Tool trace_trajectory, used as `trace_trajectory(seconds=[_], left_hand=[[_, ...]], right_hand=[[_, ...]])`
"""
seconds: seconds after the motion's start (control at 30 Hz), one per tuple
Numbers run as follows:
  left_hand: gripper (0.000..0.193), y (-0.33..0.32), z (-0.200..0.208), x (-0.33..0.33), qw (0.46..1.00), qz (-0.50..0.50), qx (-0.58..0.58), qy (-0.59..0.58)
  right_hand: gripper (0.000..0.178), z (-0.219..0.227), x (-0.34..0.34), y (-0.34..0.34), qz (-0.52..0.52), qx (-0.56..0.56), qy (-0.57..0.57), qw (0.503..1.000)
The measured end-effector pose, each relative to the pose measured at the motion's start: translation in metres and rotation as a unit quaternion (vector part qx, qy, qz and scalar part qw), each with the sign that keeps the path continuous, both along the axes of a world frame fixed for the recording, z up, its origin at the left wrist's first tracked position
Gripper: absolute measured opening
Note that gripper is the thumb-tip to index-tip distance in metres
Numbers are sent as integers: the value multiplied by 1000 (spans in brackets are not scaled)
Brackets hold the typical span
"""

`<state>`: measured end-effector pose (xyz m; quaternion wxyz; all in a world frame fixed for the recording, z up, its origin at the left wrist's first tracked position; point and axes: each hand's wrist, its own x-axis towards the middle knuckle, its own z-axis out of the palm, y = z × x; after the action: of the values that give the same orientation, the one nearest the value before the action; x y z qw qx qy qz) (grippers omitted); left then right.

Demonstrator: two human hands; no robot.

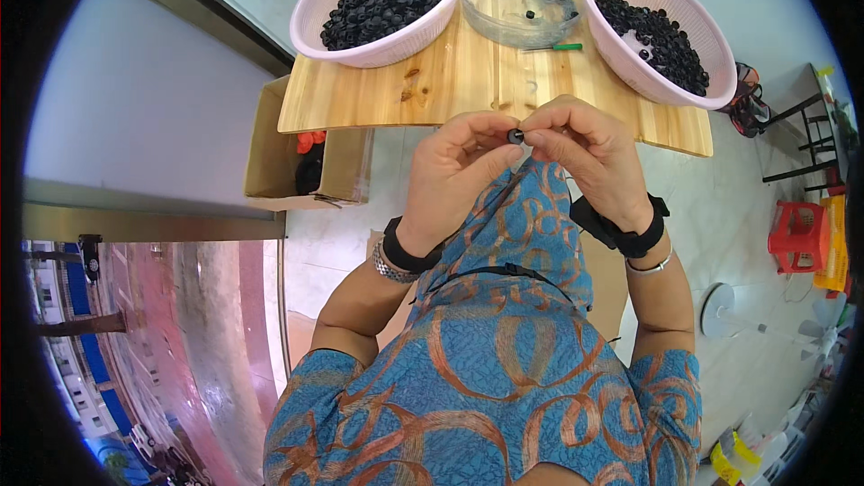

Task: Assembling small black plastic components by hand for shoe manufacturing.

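A small round black part is pinched between my hands, in front of the table's near edge. My left hand has its thumb and forefinger closed on the part's left side. From the other side, the thumb and forefinger of my right hand press together at the same part. Fingertips cover much of it, so its exact kind cannot be made out. Beyond my hands, a pink basket on the left holds a heap of black pieces. Another pink basket on the right holds more small black pieces.
A clear round plastic tray with a few black bits stands between the baskets on the wooden table. A green-handled screwdriver lies near it. Below left is an open cardboard box; a red stool stands at right.
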<state>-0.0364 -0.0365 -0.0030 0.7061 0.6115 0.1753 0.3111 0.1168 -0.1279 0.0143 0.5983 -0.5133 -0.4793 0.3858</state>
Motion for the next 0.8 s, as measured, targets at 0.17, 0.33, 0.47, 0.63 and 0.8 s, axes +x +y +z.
trace_trajectory(seconds=[0.17,0.33,0.47,0.63,0.8], left_hand=[[24,-8,5,3,999,-4,42,2],[20,-7,4,10,983,23,177,43],[19,-7,15,17,934,24,342,102],[24,-7,7,31,995,-47,71,57],[23,-9,10,41,994,-86,-49,43]], right_hand=[[10,5,-2,-14,-28,-25,-56,998],[9,11,3,-22,-85,62,-337,935],[14,9,8,-27,-109,86,-515,846],[11,-4,19,-21,-64,18,-51,996],[5,-9,29,-24,-84,37,13,996]])
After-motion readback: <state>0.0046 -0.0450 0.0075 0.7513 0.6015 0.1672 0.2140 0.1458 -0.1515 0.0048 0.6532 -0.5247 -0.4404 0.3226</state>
